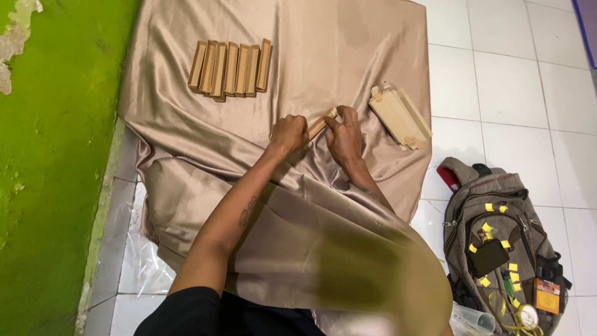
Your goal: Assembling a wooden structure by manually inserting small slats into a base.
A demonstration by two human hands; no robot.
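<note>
In the head view, a satin cloth (186, 143) of pale bronze colour lay spread over a white tiled floor (516, 93), beside a green wall (56, 162). Near the middle of the cloth, both hands met on a small folded cardboard box (321, 122), which lay tilted between them. The left hand (288, 135) had its fingers curled and pressed together, gripping the lower left end of the box. The right hand (344, 134) lay with its fingers drawn close, pinching the upper right end of the same box; its thumb touched the cardboard.

Toward the far left part of the cloth stood a row of finished boxes (231, 68), set side by side on edge and touching one another. Near the right edge of the cloth, just beside the right hand, lay a stack of flat cardboard blanks (400, 117), skewed to the cloth's edge.

Off the cloth, on the tiles near its right front corner, rested a grey-brown backpack (497, 249) with yellow tags, lying open-faced. A blurred patch hid the front middle of the cloth.
</note>
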